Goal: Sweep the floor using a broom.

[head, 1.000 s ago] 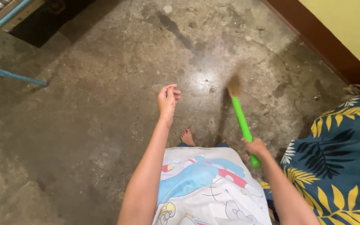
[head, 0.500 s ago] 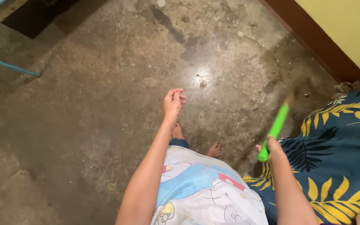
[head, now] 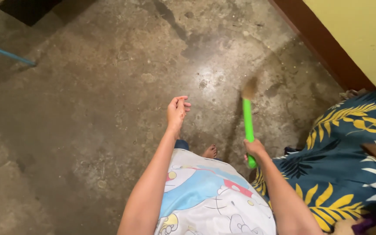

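A: Began with the biggest part?

B: Yes, with the concrete floor [head: 88, 109]. Bare, grey-brown, much stained, shining in one spot from a light above, dotted with small crumbs. Closed on the right side by a yellow wall [head: 362, 35] above a dark brown baseboard [head: 323, 43].

A: And at the lower right?

B: Found there a dark blue bedcover [head: 353, 148] printed with yellow leaves, lying just beside the right arm. Noticed also a thin blue bar [head: 5, 52] at the far upper left, well apart from both hands. Nearer to the camera, saw a white cartoon shirt [head: 209, 200] filling the bottom middle.

A: Then the tool?

B: A hand broom [head: 248, 124] with a bright green handle, held slanted forward and down, out in front of the body. Brown bristles [head: 250, 89] blurred, so could not tell if touching the floor or only near it. Gripped by the right hand [head: 254, 149], fingers wrapped fully around the lower end of the handle. Probably taken so far back for a longer reach over the floor ahead.

A: And the left hand [head: 176, 111]?

B: Held nothing. Hung in the air with fingers loosely curled, half open, apart from the broom. Lifted most likely only for balance.

A: Anything smaller?

B: One bare foot [head: 210, 152], showing just under the shirt hem.
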